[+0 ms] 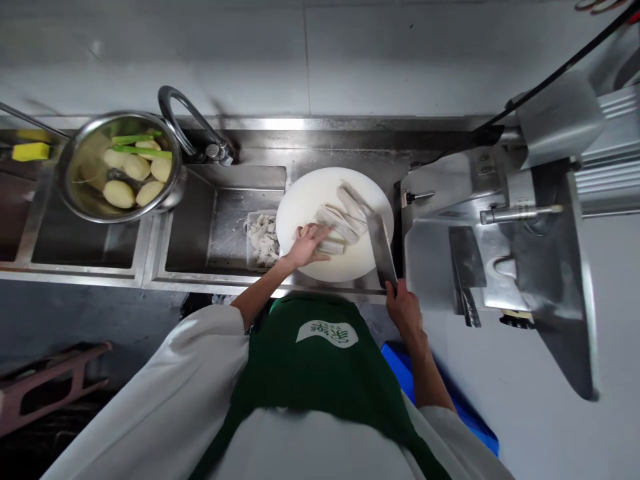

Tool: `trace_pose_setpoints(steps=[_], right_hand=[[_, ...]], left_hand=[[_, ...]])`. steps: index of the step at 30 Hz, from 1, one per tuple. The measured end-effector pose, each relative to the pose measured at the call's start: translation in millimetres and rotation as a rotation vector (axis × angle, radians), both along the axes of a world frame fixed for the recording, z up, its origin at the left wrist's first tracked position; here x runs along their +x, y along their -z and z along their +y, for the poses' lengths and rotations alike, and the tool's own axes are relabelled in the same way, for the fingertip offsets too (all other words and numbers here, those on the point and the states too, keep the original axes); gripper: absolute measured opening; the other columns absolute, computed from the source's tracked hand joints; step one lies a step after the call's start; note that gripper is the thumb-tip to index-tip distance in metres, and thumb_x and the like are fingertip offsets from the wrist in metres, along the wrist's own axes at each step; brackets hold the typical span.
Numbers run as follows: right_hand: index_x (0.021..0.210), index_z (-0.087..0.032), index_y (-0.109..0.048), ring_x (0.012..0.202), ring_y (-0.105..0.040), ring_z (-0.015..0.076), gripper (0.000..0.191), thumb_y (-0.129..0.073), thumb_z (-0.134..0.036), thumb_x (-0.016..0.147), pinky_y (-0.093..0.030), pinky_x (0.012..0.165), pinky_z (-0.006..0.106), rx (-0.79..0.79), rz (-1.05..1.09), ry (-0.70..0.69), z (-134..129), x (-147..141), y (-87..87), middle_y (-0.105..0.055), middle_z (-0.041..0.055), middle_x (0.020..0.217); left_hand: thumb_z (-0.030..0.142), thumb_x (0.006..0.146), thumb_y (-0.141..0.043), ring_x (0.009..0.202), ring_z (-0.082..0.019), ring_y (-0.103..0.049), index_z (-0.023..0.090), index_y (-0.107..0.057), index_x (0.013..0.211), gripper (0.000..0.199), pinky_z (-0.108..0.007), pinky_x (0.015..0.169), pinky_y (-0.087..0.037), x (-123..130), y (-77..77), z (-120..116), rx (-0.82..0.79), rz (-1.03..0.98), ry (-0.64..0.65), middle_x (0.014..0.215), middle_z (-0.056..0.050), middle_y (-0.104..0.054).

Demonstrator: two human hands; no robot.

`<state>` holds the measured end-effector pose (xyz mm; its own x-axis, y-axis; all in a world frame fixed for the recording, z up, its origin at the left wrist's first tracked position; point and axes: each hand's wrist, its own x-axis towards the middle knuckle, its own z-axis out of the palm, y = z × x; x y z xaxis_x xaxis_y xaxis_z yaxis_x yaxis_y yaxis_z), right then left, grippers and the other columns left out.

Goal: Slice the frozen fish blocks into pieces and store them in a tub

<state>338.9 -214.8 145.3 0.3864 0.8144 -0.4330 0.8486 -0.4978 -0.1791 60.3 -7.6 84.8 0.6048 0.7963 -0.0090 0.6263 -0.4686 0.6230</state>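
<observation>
On a round white cutting board (310, 193) lie several pale grey-white food strips (333, 219); their exact kind is unclear. My left hand (307, 245) reaches over the board's left part, its fingers and thumb around the near end of a strip. My right hand (404, 308) grips the handle of a cleaver (382, 250) at the board's right edge. The cleaver's broad blade points away from me, its far end beside the strips. Left of the board, a clear plastic container (250, 248) holds chopped pale pieces (264, 239).
A steel bowl (65, 180) with peeled potatoes (119, 193) and green stalks (142, 151) sits over the sink divider. A faucet (187, 120) arches above the sink (230, 227). At right stand a metal slicer (450, 187) and a second cleaver (467, 257).
</observation>
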Motion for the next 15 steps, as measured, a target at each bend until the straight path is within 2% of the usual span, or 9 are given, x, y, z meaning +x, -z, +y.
trace_pose_setpoints(steps=[2, 4, 7, 9, 15], right_hand=[[0.114, -0.013, -0.061, 0.070, -0.065, 0.0234, 0.037, -0.035, -0.038, 0.111, -0.034, 0.065, 0.029, -0.051, -0.011, -0.139, 13, -14, -11.5, -0.072, 0.0115, 0.080], [0.116, -0.014, -0.060, 0.075, -0.069, 0.0247, 0.037, -0.032, -0.038, 0.112, -0.038, 0.068, 0.030, -0.087, 0.011, -0.275, 31, -30, -22.1, -0.074, 0.0126, 0.085], [0.122, -0.015, -0.057, 0.087, -0.074, 0.0262, 0.035, -0.030, -0.035, 0.113, -0.044, 0.077, 0.031, -0.171, 0.035, -0.415, 59, -51, -31.7, -0.076, 0.0144, 0.094], [0.126, -0.014, -0.055, 0.093, -0.075, 0.0270, 0.034, -0.030, -0.033, 0.113, -0.046, 0.082, 0.031, -0.231, 0.024, -0.450, 73, -59, -32.5, -0.077, 0.0158, 0.098], [0.128, -0.012, -0.054, 0.103, -0.075, 0.0305, 0.035, -0.030, -0.031, 0.113, -0.050, 0.087, 0.034, -0.314, 0.023, -0.468, 92, -68, -16.4, -0.076, 0.0202, 0.104]], left_hand=[[0.045, 0.093, -0.069, 0.123, -0.035, -0.051, 0.024, -0.072, 0.121, 0.035, -0.051, 0.110, -0.034, -4, -1.1, -13, 0.043, -0.098, -0.171, 0.125, -0.015, -0.064], [0.040, 0.100, -0.057, 0.112, -0.031, -0.054, 0.024, -0.074, 0.108, 0.024, -0.049, 0.105, -0.037, -1, 3.6, -24, 0.061, -0.161, -0.261, 0.112, -0.013, -0.066], [0.038, 0.101, -0.055, 0.105, -0.030, -0.054, 0.023, -0.074, 0.096, 0.024, -0.048, 0.100, -0.039, 13, 17.4, -33, 0.052, -0.160, -0.198, 0.105, -0.012, -0.067], [0.037, 0.101, -0.055, 0.105, -0.030, -0.053, 0.022, -0.074, 0.094, 0.025, -0.048, 0.098, -0.040, 24, 26.0, -35, 0.045, -0.136, -0.161, 0.106, -0.012, -0.068], [0.035, 0.102, -0.055, 0.106, -0.029, -0.053, 0.022, -0.075, 0.097, 0.024, -0.048, 0.098, -0.038, 28, 38.2, -32, 0.016, -0.108, -0.122, 0.110, -0.012, -0.068]])
